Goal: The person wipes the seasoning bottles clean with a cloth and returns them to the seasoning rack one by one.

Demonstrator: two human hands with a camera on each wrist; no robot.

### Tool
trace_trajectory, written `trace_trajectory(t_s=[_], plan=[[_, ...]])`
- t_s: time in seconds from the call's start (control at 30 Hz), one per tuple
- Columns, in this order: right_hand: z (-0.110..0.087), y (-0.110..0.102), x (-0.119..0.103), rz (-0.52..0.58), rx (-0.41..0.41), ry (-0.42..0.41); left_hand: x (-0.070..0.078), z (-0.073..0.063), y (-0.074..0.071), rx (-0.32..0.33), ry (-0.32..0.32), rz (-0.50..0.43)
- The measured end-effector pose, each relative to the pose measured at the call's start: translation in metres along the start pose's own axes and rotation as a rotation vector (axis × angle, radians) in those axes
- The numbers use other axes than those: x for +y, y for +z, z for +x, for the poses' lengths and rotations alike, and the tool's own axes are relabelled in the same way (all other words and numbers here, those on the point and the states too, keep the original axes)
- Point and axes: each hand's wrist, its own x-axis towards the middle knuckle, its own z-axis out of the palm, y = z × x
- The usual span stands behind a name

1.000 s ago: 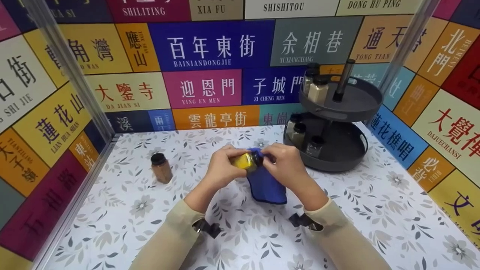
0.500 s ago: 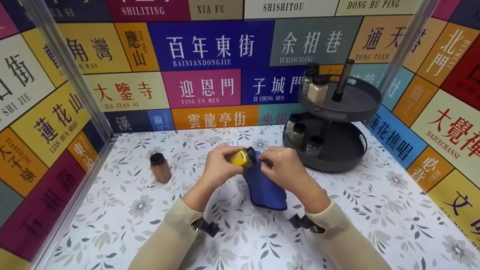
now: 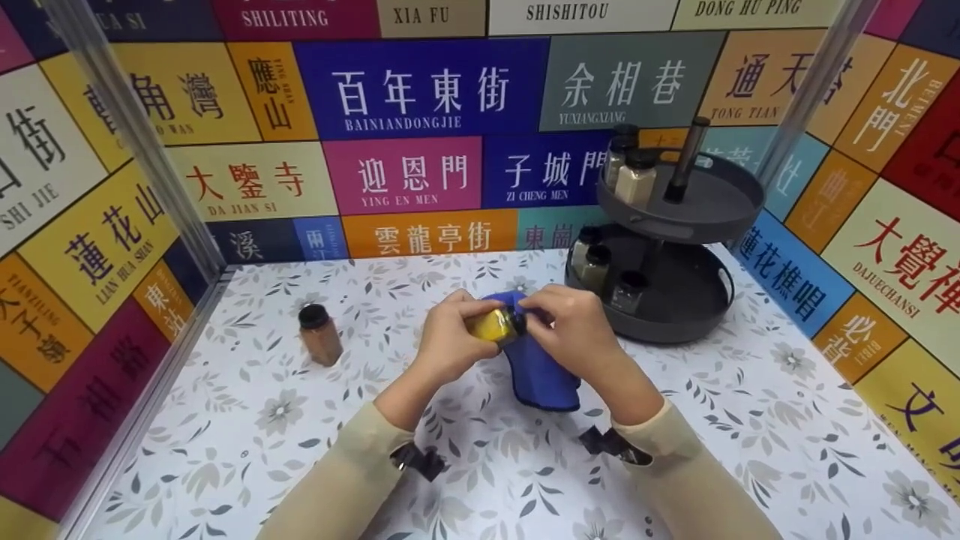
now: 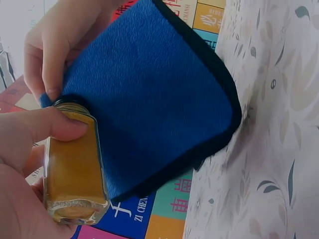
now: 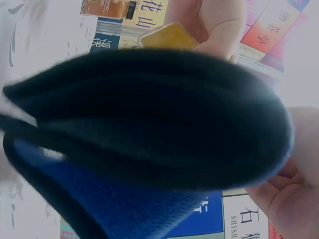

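My left hand point(image 3: 452, 335) grips a glass spice jar point(image 4: 75, 167) of yellow powder, tilted on its side with its black lid point(image 3: 517, 321) toward the right hand. The thumb lies along the jar just below the neck in the left wrist view. My right hand point(image 3: 574, 330) pinches a blue cloth point(image 4: 149, 104) with a dark edge at the jar's lid. The rest of the cloth hangs down below the hands. In the right wrist view the folded cloth fills the middle and hides the lid and most fingertips.
A jar of brown powder point(image 3: 321, 337) with a black lid stands on the flower-patterned tabletop point(image 3: 285, 465) at left. At back right is a dark two-tier round rack point(image 3: 690, 315) with several jars. Printed panels point(image 3: 420, 90) wall in the table.
Half a second ago the jar was a little farther left, its lid apart from the right fingers; now lid and right hand are together again. The cloth's hanging end has swung slightly right.
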Motion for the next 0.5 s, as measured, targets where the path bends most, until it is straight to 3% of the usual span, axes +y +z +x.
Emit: trace_trajectory(t_s=[0.3,0.5], plan=[[0.0017,0.0003,0.0081,0.035,-0.036,0.118,-0.0005,0.0006,0.0005,0.004,-0.006,-0.058],[0.0018,-0.0008,0.0094,0.056,-0.087,0.122,-0.0017,0.0028,-0.0007,0.053,-0.03,-0.101]])
